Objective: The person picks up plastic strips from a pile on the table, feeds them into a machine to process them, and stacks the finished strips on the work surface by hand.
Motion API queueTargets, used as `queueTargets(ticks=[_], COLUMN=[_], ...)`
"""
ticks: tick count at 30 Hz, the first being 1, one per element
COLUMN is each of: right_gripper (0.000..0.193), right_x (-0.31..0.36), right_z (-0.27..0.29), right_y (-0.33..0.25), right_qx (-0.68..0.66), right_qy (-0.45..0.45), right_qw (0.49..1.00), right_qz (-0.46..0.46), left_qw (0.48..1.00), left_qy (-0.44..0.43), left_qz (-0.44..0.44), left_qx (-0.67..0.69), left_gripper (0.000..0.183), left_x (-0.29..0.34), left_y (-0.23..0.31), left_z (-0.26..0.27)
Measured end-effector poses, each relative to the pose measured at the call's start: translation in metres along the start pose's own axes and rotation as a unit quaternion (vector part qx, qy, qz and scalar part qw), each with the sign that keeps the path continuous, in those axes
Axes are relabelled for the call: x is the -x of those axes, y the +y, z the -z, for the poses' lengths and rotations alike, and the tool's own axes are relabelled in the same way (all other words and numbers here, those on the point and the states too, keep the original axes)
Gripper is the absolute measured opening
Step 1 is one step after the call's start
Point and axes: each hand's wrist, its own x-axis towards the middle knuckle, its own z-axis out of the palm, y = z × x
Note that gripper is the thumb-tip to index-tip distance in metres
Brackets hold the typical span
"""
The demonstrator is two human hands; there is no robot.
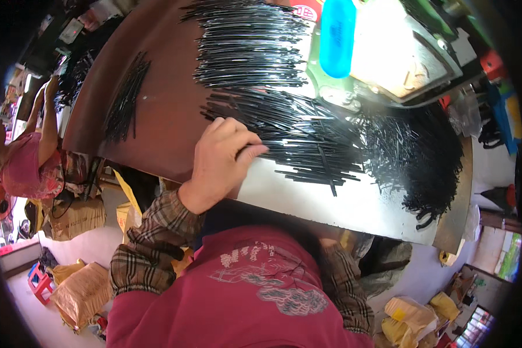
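Observation:
My left hand is over the table's front part, at the left ends of a loose pile of thin black strips. Its fingers are curled and the thumb reaches toward the strips; what lies between the fingertips is hidden. Of my right hand, only a bit of skin by the cuff shows below the table edge; its fingers are out of sight. Beyond the loose pile lies a neater stack of glossy black strips, set side by side. A tangled black heap spreads to the right.
A small bundle of black strips rests on the brown table covering. At the back right stand a blue bottle-shaped object and a brightly lit machine plate. Another person's arm shows at the far left. Sacks lie on the floor.

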Motion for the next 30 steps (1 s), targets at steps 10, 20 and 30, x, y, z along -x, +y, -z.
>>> queueTargets(ticks=[10,20,30], right_gripper=[0.036,0.022,0.011], right_x=[0.023,0.065,0.009], right_z=[-0.02,0.053,0.074], right_y=[0.033,-0.015,-0.016], right_qx=[-0.009,-0.268,-0.378], right_qy=[0.071,-0.06,0.326], right_qw=[0.997,0.961,0.857], right_qz=[-0.03,-0.035,-0.129], left_qw=[0.952,0.943,0.963], left_qy=[-0.18,-0.152,-0.095], left_qz=[-0.245,-0.281,-0.094], left_qx=[0.031,0.089,0.233], left_gripper=[0.02,0.018,0.009], left_x=[-0.025,-0.042,-0.048], left_y=[0.048,0.049,0.056], left_z=[-0.066,-0.096,-0.093])
